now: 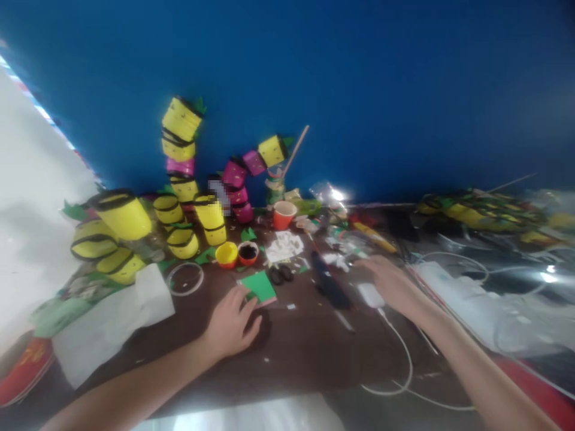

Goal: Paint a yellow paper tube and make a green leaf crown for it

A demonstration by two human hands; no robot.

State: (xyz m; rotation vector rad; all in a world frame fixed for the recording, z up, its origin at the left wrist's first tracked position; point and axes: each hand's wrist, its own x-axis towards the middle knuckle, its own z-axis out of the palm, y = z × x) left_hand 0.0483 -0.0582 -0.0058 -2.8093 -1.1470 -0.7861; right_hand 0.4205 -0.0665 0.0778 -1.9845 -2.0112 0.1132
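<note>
Far left: one red item [29, 365], partly out of view; one white sheet [112, 326], lying loose; several yellow cups [124, 216] with dark rims, grouped behind it. Next, one pale ring [200, 281], flat on the dark table [305, 359]; behind, a leaning column [182, 146] of yellow and magenta cups. Left hand [231, 323]: palm down, thumb held well away from the fingers, fingertips on the left edge of one green square [261, 286], which lies flat just in front of the small yellow pot [226, 256]. The spread suggests a light touch rather than a pinch; to handle the square well, best keep the fingertips flat near its edge, so it neither slides nor creases. Beyond: one dark-filled pot [248, 251], a pair of dark looped handles [281, 275], crumpled white paper [284, 245], one orange cup [284, 216]. Further right, one long dark item [331, 284], aslant, then a white block [371, 296] with its white cable [408, 359]. Right hand [381, 274]: stretched forward just behind the block, fingers blurred; whether they hold anything cannot be told. Careful work calls for a wrist raised clear of block and cable. Last, at right, one long white strip [467, 308].
</note>
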